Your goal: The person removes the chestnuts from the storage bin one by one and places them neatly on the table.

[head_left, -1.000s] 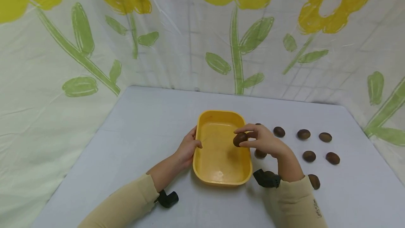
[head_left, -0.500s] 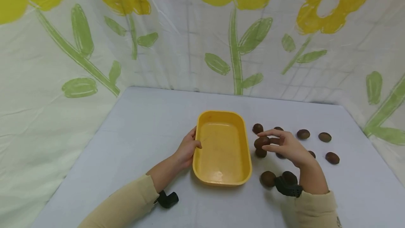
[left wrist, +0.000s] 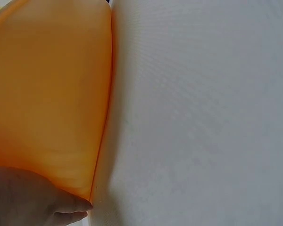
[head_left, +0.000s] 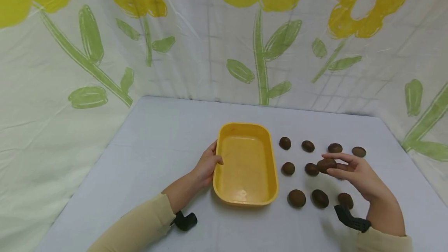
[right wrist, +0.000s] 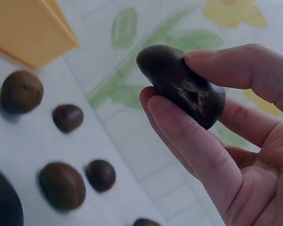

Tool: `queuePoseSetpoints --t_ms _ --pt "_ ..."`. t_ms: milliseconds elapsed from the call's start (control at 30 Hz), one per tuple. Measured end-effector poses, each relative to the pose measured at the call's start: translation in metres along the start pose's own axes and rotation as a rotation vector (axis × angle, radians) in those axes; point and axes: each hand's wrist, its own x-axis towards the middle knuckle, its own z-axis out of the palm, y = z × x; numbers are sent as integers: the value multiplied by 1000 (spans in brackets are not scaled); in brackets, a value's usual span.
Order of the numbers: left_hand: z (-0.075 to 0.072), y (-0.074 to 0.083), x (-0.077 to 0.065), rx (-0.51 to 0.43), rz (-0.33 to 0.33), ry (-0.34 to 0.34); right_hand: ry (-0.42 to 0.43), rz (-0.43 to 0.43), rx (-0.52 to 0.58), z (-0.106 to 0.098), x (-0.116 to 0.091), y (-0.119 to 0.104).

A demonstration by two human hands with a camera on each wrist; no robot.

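In the head view my left hand (head_left: pixel 204 166) grips the left rim of a yellow plastic tray (head_left: pixel 245 202), thumb over the edge. The left wrist view shows the tray's outer wall (left wrist: pixel 52 94) with the left hand (left wrist: pixel 28 200) at it. My right hand (head_left: pixel 360 174) pinches a dark brown, glossy egg-shaped object (head_left: pixel 326 165) between thumb and fingertips. It is held above the table, right of the tray. The right wrist view reveals a pale, rough scar on this brown object (right wrist: pixel 179 82), whose exact kind I cannot tell, in the right hand (right wrist: pixel 236 141).
Several similar brown objects (head_left: pixel 296 198) lie in rough rows on the white table (head_left: pixel 168 135), right of the tray. The right hand partly hides this group. A cloth (head_left: pixel 196 65) with painted yellow flowers hangs behind the table.
My right hand has moved right, from over the tray's right side to over the rows, still pinching a brown egg-shaped object. The left hand and tray have stayed in place.
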Motion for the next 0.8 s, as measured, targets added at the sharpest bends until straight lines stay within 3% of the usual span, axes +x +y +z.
queuePoseSetpoints --t_ms 133,300,533,800 --pt "-1 -1 0 1 5 1 38 42 -14 -11 -13 12" --pt "-2 -1 1 -8 8 -1 87 128 -116 -26 -27 25" --pt "-2 -1 0 -7 17 -19 109 209 -109 -41 -47 51" --pt "-1 0 -1 -10 22 -31 164 436 -152 -54 -71 80"
